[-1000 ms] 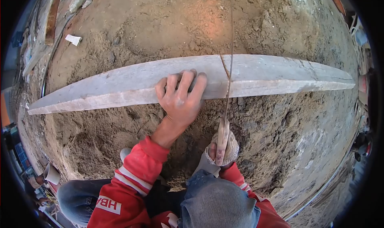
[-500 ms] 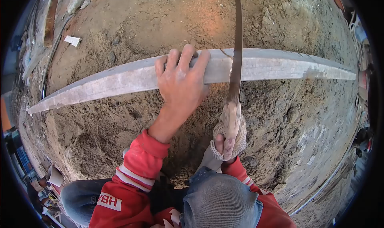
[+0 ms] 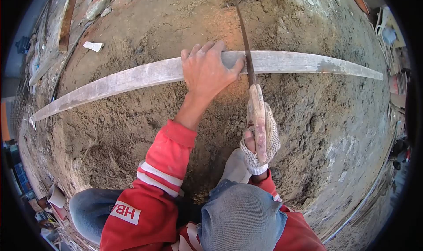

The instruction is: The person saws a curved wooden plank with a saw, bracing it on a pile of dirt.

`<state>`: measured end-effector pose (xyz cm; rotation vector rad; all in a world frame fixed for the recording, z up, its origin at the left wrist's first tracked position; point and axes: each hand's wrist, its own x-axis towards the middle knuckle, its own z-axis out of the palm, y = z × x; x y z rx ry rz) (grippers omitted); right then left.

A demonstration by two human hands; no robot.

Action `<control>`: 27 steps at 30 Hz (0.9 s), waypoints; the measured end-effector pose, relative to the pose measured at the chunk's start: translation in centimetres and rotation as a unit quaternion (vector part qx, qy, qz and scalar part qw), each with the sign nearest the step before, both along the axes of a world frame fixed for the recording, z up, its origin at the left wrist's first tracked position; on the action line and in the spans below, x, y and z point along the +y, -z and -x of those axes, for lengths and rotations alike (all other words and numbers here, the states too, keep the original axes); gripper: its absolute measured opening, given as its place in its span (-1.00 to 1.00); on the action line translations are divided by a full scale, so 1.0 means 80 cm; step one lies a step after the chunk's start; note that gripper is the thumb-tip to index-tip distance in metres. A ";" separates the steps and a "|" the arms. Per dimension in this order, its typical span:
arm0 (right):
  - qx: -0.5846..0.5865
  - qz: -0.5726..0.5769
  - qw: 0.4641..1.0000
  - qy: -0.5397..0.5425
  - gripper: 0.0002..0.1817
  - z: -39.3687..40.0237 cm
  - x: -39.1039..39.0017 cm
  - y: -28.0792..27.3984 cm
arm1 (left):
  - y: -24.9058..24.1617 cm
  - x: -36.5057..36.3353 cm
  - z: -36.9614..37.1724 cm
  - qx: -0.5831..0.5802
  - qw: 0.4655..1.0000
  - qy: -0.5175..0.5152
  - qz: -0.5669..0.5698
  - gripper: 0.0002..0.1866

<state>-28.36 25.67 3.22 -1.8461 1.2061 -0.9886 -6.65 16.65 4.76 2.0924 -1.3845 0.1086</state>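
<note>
A long grey wooden plank (image 3: 132, 78) lies across the dirt, its shape bowed by the lens. Bare, my left hand (image 3: 206, 69) grips the plank near its middle, fingers over the far edge and thumb toward the saw. My right hand (image 3: 263, 138), in a knitted glove, is wrapped round the worn wooden handle of a handsaw (image 3: 247, 46). The dark blade crosses the plank just right of my left thumb and points away from me. How deep the blade sits in the wood cannot be seen.
A rusty-edged beam (image 3: 68, 22) and a white scrap (image 3: 93, 46) lie at the upper left. A white pot-like container (image 3: 56, 196) stands at the lower left. My jeans-clad knee (image 3: 242, 215) is below the saw handle.
The saw and my right hand look lower against the plank, with the blade tilted slightly left. My left thumb now shows on top, and the view of the plank has shifted a little.
</note>
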 end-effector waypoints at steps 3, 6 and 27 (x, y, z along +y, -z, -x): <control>0.068 0.074 0.994 -0.032 -0.39 0.018 0.015 -0.001 | -0.003 -0.002 -0.001 0.007 1.000 -0.003 -0.015 -0.52; 0.068 0.043 0.996 -0.026 -0.39 0.031 0.040 -0.003 | -0.002 -0.003 -0.001 0.005 1.000 -0.007 -0.001 -0.51; 0.058 -0.020 0.998 -0.014 -0.55 0.017 0.026 -0.025 | -0.005 -0.003 0.000 0.015 0.999 -0.019 -0.032 -0.46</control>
